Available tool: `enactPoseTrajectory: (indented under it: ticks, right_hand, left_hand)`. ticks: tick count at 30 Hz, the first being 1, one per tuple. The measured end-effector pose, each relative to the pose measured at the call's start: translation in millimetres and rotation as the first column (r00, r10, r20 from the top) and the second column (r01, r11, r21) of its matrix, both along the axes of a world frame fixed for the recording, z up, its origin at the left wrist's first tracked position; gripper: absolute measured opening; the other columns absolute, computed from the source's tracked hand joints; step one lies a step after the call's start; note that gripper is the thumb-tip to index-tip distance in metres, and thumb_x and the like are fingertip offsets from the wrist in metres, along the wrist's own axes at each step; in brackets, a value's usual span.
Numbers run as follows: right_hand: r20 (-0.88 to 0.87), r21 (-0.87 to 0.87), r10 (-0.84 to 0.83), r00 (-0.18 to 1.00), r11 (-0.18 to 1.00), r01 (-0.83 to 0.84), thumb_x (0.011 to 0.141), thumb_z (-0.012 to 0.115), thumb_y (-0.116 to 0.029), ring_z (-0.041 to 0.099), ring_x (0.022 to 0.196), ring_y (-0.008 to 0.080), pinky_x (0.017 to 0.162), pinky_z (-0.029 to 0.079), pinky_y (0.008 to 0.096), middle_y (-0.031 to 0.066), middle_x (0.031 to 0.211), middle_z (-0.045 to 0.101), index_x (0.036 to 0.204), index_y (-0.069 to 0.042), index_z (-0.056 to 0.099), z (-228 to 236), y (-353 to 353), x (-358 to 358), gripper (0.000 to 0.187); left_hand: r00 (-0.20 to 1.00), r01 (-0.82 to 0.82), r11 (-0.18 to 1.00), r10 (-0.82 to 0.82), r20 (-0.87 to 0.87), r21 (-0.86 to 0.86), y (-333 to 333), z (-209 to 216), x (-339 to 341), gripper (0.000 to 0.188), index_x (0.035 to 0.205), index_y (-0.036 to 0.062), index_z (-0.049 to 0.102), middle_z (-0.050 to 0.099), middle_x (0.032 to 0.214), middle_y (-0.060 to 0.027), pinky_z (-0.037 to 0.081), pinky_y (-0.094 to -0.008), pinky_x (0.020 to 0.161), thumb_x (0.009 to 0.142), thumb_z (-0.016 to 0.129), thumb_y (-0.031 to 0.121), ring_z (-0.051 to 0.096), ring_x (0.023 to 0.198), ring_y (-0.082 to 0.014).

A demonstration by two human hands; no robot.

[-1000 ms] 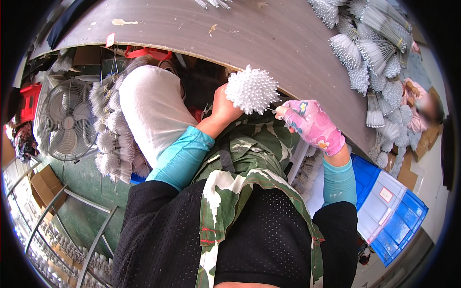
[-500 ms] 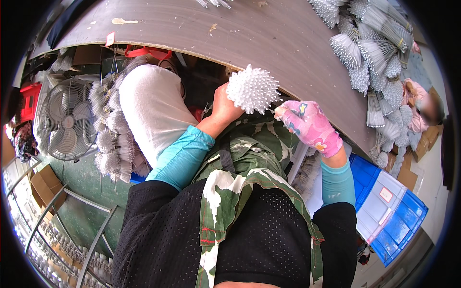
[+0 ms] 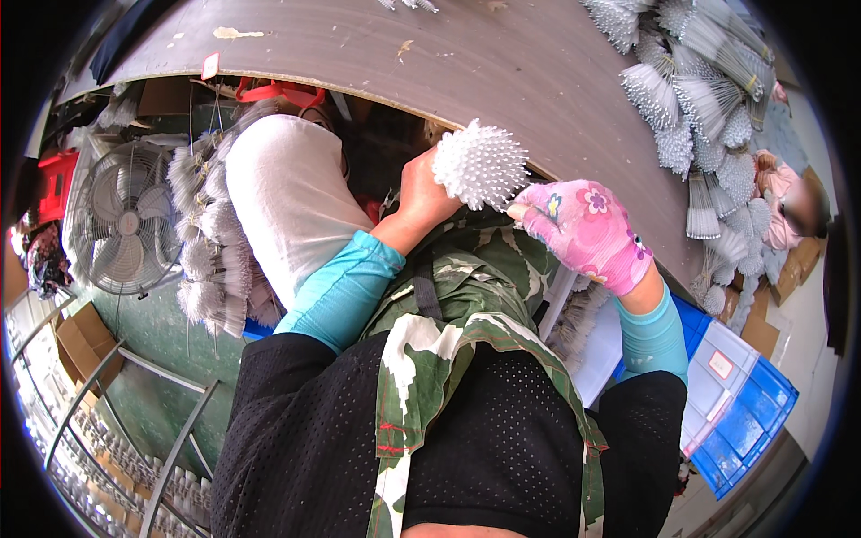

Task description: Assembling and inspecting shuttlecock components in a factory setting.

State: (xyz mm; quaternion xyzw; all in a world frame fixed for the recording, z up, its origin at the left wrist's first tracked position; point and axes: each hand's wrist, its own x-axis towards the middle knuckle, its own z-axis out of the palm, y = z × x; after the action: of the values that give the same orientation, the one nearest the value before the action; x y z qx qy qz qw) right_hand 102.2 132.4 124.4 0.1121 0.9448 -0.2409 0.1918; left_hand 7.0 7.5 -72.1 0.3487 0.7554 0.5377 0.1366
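1. We note the bare left hand (image 3: 425,191) holding a bundle of white bead-tipped stems (image 3: 482,165), gripped just under its domed head, which hides some of the fingers.
2. We see the right hand (image 3: 578,231), in a pink floral glove (image 3: 599,215), fingertips drawn narrow just beside the dome. We cannot tell whether it grips a stem.
3. We place the bundle between the 2 hands, near the edge of the wood-grain table (image 3: 538,81) beyond them.
4. We record the camouflage apron (image 3: 480,269) below both hands.
5. Farther right of the right hand, we log piled bead-tipped bundles (image 3: 704,103).
6. Well left of the left hand, we log a caged fan (image 3: 128,220).
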Motion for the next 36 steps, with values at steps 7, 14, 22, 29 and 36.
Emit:
enactPoseTrajectory:
  ticks: [7, 14, 22, 29, 36]
  right_hand:
    - [-0.04, 0.073, 0.018, 0.999, 0.997, -0.015, 0.089, 0.054, -0.035, 0.059, 0.071, 0.0361, 0.061, 0.045, 0.0453, 0.0156, 0.073, 0.06, 0.083, -0.009, 0.062, -1, -4, 2, 0.028]
    - [-0.013, 0.031, -0.042, 0.999, 0.999, 0.043, 0.088, 0.059, -0.028, 0.062, 0.073, 0.0321, 0.065, 0.047, 0.0393, 0.0125, 0.075, 0.064, 0.09, -0.008, 0.066, 5, 0, 3, 0.021]
    - [-0.027, 0.157, 0.106, 0.994, 0.982, -0.101, 0.087, 0.059, -0.029, 0.061, 0.073, 0.0322, 0.064, 0.047, 0.0404, 0.0114, 0.076, 0.064, 0.088, -0.01, 0.065, 2, -1, 0, 0.02]
    - [-0.075, 0.108, 0.074, 0.994, 0.992, -0.066, 0.087, 0.059, -0.029, 0.061, 0.073, 0.0327, 0.063, 0.047, 0.0413, 0.0121, 0.076, 0.063, 0.087, -0.009, 0.065, 7, -3, -1, 0.02]
    - [-0.029, 0.108, 0.053, 0.998, 0.993, -0.049, 0.088, 0.058, -0.029, 0.061, 0.074, 0.0327, 0.065, 0.047, 0.041, 0.012, 0.078, 0.064, 0.089, -0.009, 0.065, 6, 0, 1, 0.02]
  left_hand:
    - [1.0, -0.005, 1.0, 0.005, -0.013, 0.024, -1, -1, 1, 0.033, 0.101, 0.0117, 0.066, 0.067, 0.09, -0.0103, 0.052, -0.0361, 0.072, 0.071, 0.073, 0.025, 0.064, 0.083, -0.0307]
    - [1.0, -0.015, 1.0, 0.015, 0.004, 0.025, -2, 2, 1, 0.034, 0.1, 0.0115, 0.067, 0.067, 0.089, -0.0106, 0.052, -0.0367, 0.071, 0.07, 0.074, 0.025, 0.064, 0.083, -0.0312]
    - [0.999, 0.003, 1.0, -0.004, -0.05, -0.024, 0, -1, 1, 0.036, 0.102, 0.0123, 0.066, 0.067, 0.092, -0.01, 0.052, -0.0365, 0.072, 0.07, 0.073, 0.027, 0.064, 0.085, -0.0302]
    - [1.0, 0.003, 1.0, -0.004, -0.01, -0.028, -2, 6, 1, 0.04, 0.106, 0.0124, 0.065, 0.067, 0.095, -0.01, 0.052, -0.0356, 0.074, 0.07, 0.074, 0.028, 0.064, 0.087, -0.0299]
    - [0.999, -0.013, 1.0, 0.012, 0.03, 0.011, -2, 9, 1, 0.041, 0.107, 0.0122, 0.064, 0.067, 0.096, -0.0099, 0.052, -0.0349, 0.075, 0.07, 0.075, 0.025, 0.064, 0.088, -0.0301]
